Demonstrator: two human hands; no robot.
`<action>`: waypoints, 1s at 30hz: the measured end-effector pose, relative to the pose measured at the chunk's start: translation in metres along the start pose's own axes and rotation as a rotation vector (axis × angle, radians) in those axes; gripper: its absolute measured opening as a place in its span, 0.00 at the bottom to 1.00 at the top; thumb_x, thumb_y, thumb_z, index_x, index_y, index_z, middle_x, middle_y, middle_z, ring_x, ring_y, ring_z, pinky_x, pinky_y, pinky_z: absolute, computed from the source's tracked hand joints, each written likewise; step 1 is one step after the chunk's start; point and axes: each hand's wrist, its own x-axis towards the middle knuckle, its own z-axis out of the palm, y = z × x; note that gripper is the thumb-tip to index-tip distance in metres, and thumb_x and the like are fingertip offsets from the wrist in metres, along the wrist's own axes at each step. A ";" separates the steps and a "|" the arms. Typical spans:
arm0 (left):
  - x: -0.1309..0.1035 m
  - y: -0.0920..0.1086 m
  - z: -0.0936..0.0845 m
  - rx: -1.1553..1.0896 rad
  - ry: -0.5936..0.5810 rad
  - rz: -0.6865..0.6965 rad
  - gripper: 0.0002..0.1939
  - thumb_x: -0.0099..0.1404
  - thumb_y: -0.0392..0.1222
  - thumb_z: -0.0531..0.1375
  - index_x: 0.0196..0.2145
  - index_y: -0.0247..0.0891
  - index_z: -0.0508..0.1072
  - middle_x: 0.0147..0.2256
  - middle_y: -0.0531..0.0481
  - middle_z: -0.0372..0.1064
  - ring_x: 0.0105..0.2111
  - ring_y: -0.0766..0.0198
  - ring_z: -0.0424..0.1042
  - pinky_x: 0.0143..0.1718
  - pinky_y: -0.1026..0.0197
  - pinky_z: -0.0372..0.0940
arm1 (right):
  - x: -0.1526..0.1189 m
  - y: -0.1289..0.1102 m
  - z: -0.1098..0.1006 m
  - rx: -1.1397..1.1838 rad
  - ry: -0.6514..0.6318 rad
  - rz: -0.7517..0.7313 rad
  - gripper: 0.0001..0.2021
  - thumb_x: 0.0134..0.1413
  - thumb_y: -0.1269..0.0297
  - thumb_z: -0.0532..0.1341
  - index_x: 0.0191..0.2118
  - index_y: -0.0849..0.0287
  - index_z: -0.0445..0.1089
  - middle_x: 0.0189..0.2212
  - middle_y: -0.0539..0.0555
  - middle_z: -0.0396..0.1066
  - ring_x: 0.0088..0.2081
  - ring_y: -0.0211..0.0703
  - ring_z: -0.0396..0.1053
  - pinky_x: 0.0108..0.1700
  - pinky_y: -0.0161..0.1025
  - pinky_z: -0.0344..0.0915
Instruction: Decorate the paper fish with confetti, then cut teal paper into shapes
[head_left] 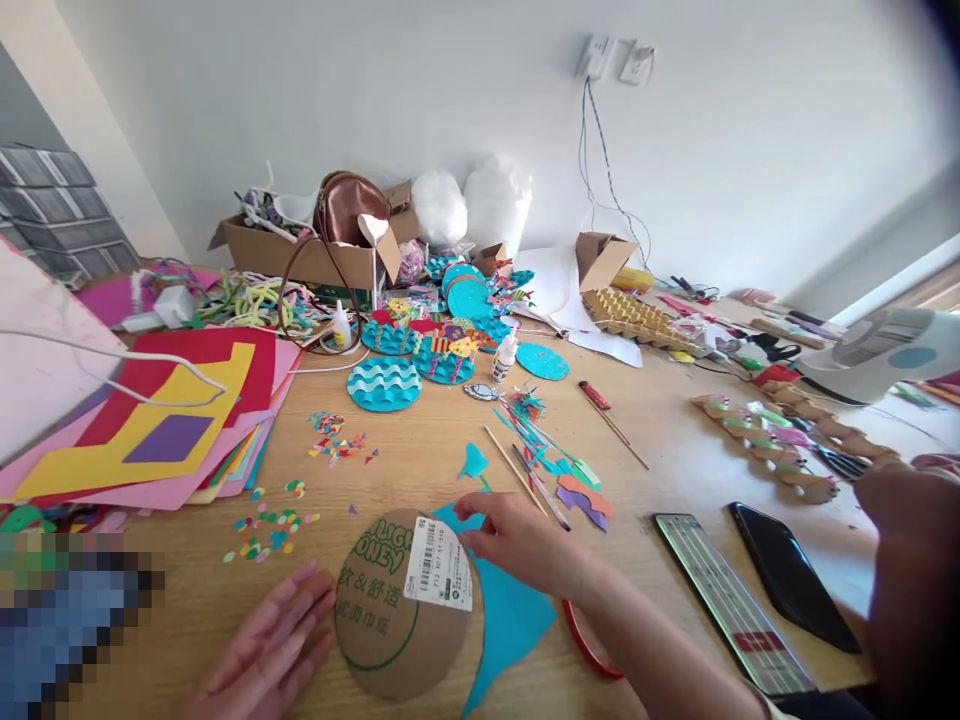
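Note:
A round cardboard disc [375,650] with green print and a white label [439,562] lies flat on the table in front of me. My left hand [274,640] rests at its left edge, fingers stretched out and fingertips at the rim. Over the disc's upper right edge is my right hand [514,540], its fingers curved and the thumb apart from the index finger. Beneath that hand, a cut blue paper scrap [514,610] curves along the disc's right side. Part of a red loop [589,650] shows under my right forearm.
Coloured paper sheets [172,420] are stacked at left, near scattered paper dots [274,530]. Decorated blue discs [384,383] and a glue bottle [505,357] stand farther back. Two phones [731,600] [791,575] lie at right, with an egg-carton strip [765,450] beyond.

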 end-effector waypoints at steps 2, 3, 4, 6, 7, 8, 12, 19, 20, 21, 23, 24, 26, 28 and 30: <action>-0.004 0.004 0.004 -0.018 -0.016 -0.018 0.24 0.44 0.46 0.68 0.42 0.50 0.73 0.50 0.50 0.68 0.56 0.49 0.58 0.53 0.49 0.59 | -0.003 -0.003 0.012 -0.019 0.020 0.027 0.15 0.50 0.63 0.55 0.45 0.56 0.68 0.37 0.54 0.72 0.35 0.42 0.69 0.34 0.35 0.60; -0.006 0.006 0.006 -0.029 -0.015 -0.022 0.24 0.44 0.45 0.68 0.42 0.49 0.73 0.50 0.50 0.68 0.55 0.50 0.58 0.53 0.50 0.59 | -0.003 -0.003 0.016 -0.024 0.025 0.043 0.16 0.51 0.63 0.55 0.46 0.56 0.67 0.39 0.55 0.72 0.37 0.43 0.69 0.36 0.36 0.60; -0.008 0.008 0.008 -0.038 -0.012 -0.029 0.24 0.44 0.44 0.68 0.42 0.49 0.73 0.50 0.50 0.68 0.55 0.50 0.58 0.53 0.51 0.59 | -0.003 -0.004 0.018 -0.026 0.027 0.060 0.16 0.51 0.63 0.54 0.47 0.56 0.67 0.40 0.55 0.71 0.37 0.43 0.68 0.36 0.36 0.60; -0.011 0.010 0.012 -0.052 -0.005 -0.039 0.25 0.45 0.44 0.68 0.43 0.49 0.73 0.51 0.49 0.68 0.55 0.51 0.58 0.52 0.52 0.60 | -0.002 -0.006 0.022 -0.024 0.024 0.071 0.15 0.51 0.64 0.54 0.46 0.56 0.67 0.40 0.55 0.71 0.37 0.43 0.68 0.36 0.36 0.59; -0.012 0.011 0.013 -0.055 -0.004 -0.046 0.25 0.45 0.44 0.68 0.43 0.49 0.73 0.50 0.49 0.68 0.55 0.51 0.58 0.52 0.53 0.60 | -0.001 -0.008 0.023 -0.021 0.024 0.068 0.14 0.51 0.65 0.54 0.44 0.57 0.68 0.39 0.55 0.72 0.36 0.42 0.68 0.35 0.35 0.59; -0.013 0.011 0.014 -0.056 -0.004 -0.049 0.24 0.45 0.44 0.68 0.43 0.49 0.73 0.51 0.49 0.68 0.55 0.52 0.58 0.51 0.53 0.61 | 0.000 -0.009 0.025 -0.014 0.029 0.067 0.13 0.51 0.66 0.53 0.42 0.57 0.69 0.37 0.54 0.72 0.35 0.41 0.68 0.34 0.35 0.58; -0.017 0.013 0.015 -0.070 -0.005 -0.049 0.24 0.44 0.43 0.68 0.42 0.48 0.73 0.50 0.49 0.68 0.56 0.50 0.57 0.50 0.53 0.63 | 0.003 -0.007 0.033 0.115 0.121 0.102 0.11 0.49 0.69 0.54 0.39 0.59 0.69 0.32 0.53 0.72 0.33 0.40 0.67 0.33 0.34 0.59; -0.022 0.015 0.015 -0.128 0.003 -0.013 0.21 0.47 0.42 0.66 0.42 0.48 0.74 0.52 0.51 0.66 0.57 0.49 0.55 0.51 0.50 0.62 | 0.009 0.014 0.049 0.722 0.259 0.085 0.12 0.39 0.70 0.59 0.36 0.60 0.65 0.33 0.52 0.69 0.37 0.41 0.67 0.37 0.37 0.64; -0.023 0.015 0.016 -0.135 -0.001 -0.013 0.21 0.47 0.42 0.66 0.42 0.48 0.74 0.52 0.51 0.66 0.56 0.49 0.56 0.51 0.50 0.62 | 0.009 0.015 0.051 0.775 0.269 0.092 0.13 0.38 0.70 0.60 0.36 0.60 0.64 0.31 0.51 0.68 0.34 0.40 0.67 0.35 0.36 0.64; -0.023 0.014 0.017 -0.138 -0.004 -0.012 0.21 0.47 0.41 0.66 0.42 0.47 0.74 0.51 0.51 0.67 0.56 0.49 0.56 0.51 0.49 0.62 | 0.008 0.014 0.051 0.814 0.276 0.107 0.14 0.38 0.70 0.60 0.37 0.59 0.64 0.29 0.49 0.67 0.31 0.39 0.67 0.32 0.35 0.63; -0.023 0.015 0.018 -0.133 -0.004 -0.006 0.20 0.46 0.41 0.66 0.41 0.46 0.74 0.51 0.50 0.67 0.56 0.48 0.57 0.51 0.49 0.62 | 0.005 0.012 0.050 0.862 0.256 0.132 0.16 0.38 0.71 0.61 0.38 0.58 0.63 0.25 0.46 0.66 0.27 0.36 0.65 0.29 0.34 0.62; -0.022 0.015 0.018 -0.127 -0.004 -0.003 0.20 0.46 0.41 0.66 0.40 0.45 0.74 0.50 0.50 0.68 0.55 0.48 0.57 0.51 0.49 0.62 | 0.002 0.010 0.047 0.887 0.205 0.119 0.15 0.39 0.70 0.61 0.38 0.59 0.64 0.24 0.47 0.66 0.27 0.36 0.65 0.29 0.34 0.62; -0.020 0.016 0.018 -0.101 0.001 0.006 0.20 0.45 0.43 0.67 0.39 0.45 0.75 0.48 0.50 0.69 0.55 0.48 0.59 0.50 0.50 0.63 | -0.007 0.002 0.036 0.946 0.057 0.039 0.11 0.41 0.67 0.62 0.35 0.60 0.66 0.25 0.49 0.68 0.28 0.37 0.67 0.31 0.34 0.63; -0.017 0.017 0.016 -0.070 0.018 0.043 0.19 0.45 0.47 0.67 0.38 0.45 0.75 0.46 0.50 0.71 0.53 0.50 0.61 0.48 0.53 0.65 | -0.021 -0.008 0.019 0.946 -0.005 -0.078 0.07 0.45 0.65 0.62 0.33 0.60 0.68 0.27 0.51 0.70 0.29 0.38 0.67 0.30 0.35 0.64; -0.015 0.019 0.016 -0.048 0.039 0.108 0.17 0.46 0.50 0.66 0.35 0.44 0.76 0.41 0.51 0.74 0.47 0.53 0.67 0.44 0.57 0.67 | -0.038 -0.022 0.001 0.719 0.227 -0.248 0.03 0.50 0.68 0.60 0.32 0.59 0.69 0.30 0.51 0.69 0.31 0.37 0.67 0.31 0.33 0.64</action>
